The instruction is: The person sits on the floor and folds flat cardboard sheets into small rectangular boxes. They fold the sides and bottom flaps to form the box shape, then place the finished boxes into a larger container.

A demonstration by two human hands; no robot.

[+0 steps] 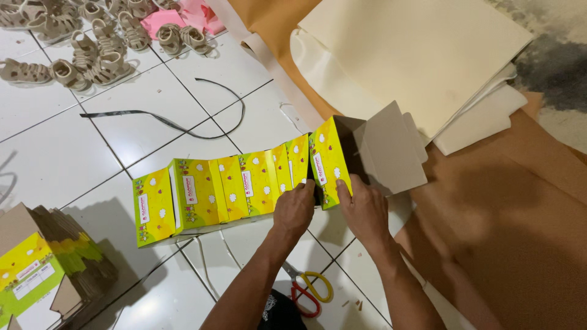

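- While both hands worked at the centre of the view, the left hand point(295, 209) pressed on the end of the row of folded yellow-green cardboard boxes point(214, 195), fingers curled down over the top edge, apparently to keep the row upright and tight.
- The right hand point(365, 211) gripped the lower edge of the yellow-green cardboard box with its brown flap open point(330, 162), fingers closed on it, holding it against the row's 3 o'clock end.
- That row ran on the white tiled floor point(55, 165) from centre toward 9 o'clock.
- At 6 o'clock lay scissors with red and yellow handles point(310, 291), between the forearms.
- At 8 o'clock sat a stack of flattened yellow-green cartons point(43, 269).
- Toward 11 o'clock were small beige sandals point(92, 55) and pink paper sheets point(183, 15); a loose dark strap point(165, 119) curved nearby.
- Cream foam-like sheets point(416, 49) lay at 1 o'clock over brown sheet material point(507, 232); their material was hard to tell.
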